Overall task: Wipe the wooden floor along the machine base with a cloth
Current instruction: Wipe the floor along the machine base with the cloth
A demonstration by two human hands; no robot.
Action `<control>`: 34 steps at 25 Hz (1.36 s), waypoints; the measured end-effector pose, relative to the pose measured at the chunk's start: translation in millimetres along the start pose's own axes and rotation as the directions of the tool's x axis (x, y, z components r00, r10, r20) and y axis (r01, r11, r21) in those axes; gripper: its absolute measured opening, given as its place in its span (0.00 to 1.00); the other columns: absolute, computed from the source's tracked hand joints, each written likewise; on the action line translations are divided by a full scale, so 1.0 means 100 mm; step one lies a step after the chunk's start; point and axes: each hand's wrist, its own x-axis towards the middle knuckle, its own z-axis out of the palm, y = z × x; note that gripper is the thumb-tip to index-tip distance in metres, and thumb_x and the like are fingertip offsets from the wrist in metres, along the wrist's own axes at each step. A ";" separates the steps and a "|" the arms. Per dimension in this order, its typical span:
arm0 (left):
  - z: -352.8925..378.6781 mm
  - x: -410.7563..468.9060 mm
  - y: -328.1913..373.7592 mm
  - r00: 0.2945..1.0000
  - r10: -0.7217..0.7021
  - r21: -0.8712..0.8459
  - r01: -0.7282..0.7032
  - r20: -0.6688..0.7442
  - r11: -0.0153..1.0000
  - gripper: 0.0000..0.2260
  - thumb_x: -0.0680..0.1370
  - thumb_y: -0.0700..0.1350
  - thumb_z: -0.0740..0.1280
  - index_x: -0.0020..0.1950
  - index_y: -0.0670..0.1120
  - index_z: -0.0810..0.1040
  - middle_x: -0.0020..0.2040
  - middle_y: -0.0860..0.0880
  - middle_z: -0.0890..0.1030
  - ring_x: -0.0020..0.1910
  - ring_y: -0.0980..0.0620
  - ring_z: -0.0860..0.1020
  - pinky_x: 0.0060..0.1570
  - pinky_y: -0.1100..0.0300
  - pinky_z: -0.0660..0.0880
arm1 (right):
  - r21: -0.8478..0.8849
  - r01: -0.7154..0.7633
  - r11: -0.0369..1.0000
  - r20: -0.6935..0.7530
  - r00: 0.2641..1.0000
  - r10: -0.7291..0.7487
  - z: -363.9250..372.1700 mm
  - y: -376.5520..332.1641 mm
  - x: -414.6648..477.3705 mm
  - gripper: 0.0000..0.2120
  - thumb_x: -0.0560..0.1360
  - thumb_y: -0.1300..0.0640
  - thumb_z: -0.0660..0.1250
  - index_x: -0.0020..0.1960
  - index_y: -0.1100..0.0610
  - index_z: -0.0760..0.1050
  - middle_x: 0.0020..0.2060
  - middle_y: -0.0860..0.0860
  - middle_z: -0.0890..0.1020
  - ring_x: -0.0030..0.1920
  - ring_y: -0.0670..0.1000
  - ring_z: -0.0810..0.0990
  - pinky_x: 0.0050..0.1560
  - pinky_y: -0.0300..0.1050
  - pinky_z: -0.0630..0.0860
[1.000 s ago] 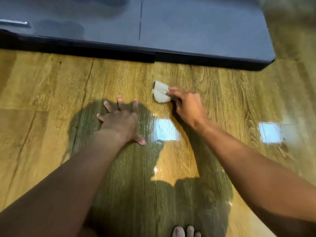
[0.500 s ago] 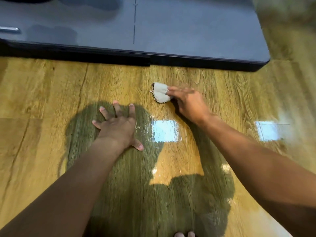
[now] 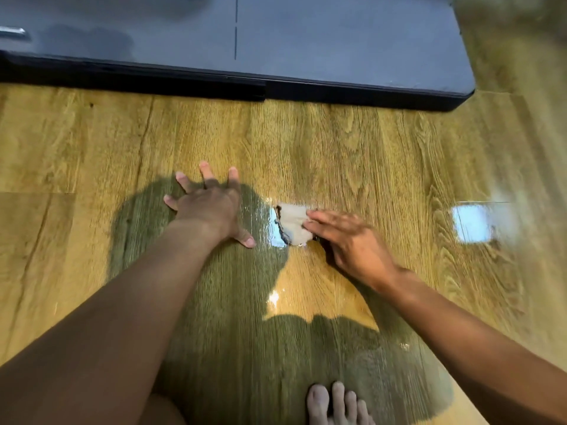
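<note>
A small folded white cloth (image 3: 293, 223) lies on the glossy wooden floor (image 3: 352, 154), well in front of the dark grey machine base (image 3: 337, 41) across the top of the view. My right hand (image 3: 349, 243) presses the cloth's right edge under its fingertips. My left hand (image 3: 211, 207) rests flat on the floor just left of the cloth, fingers spread, holding nothing. A black strip (image 3: 184, 79) runs along the machine's bottom edge.
My bare toes (image 3: 336, 404) show at the bottom edge. The machine's right corner (image 3: 460, 96) ends near the upper right, with more floor beyond it. Bright light reflections (image 3: 472, 222) sit on the floor at right.
My right hand has dragged the cloth back toward me, away from the machine base and beside my left thumb. My left hand has stayed planted on the floor.
</note>
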 end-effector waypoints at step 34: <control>-0.22 0.12 0.33 0.997 0.080 0.070 -0.081 0.013 0.994 0.59 0.62 0.61 0.76 0.76 0.56 0.34 0.75 0.43 0.31 0.73 0.31 0.40 0.67 0.31 0.56 | 0.181 0.050 0.982 -0.059 0.998 -0.040 0.04 -0.30 -1.37 0.22 0.70 0.69 0.65 0.61 0.54 0.78 0.63 0.47 0.76 0.66 0.49 0.73 0.64 0.52 0.72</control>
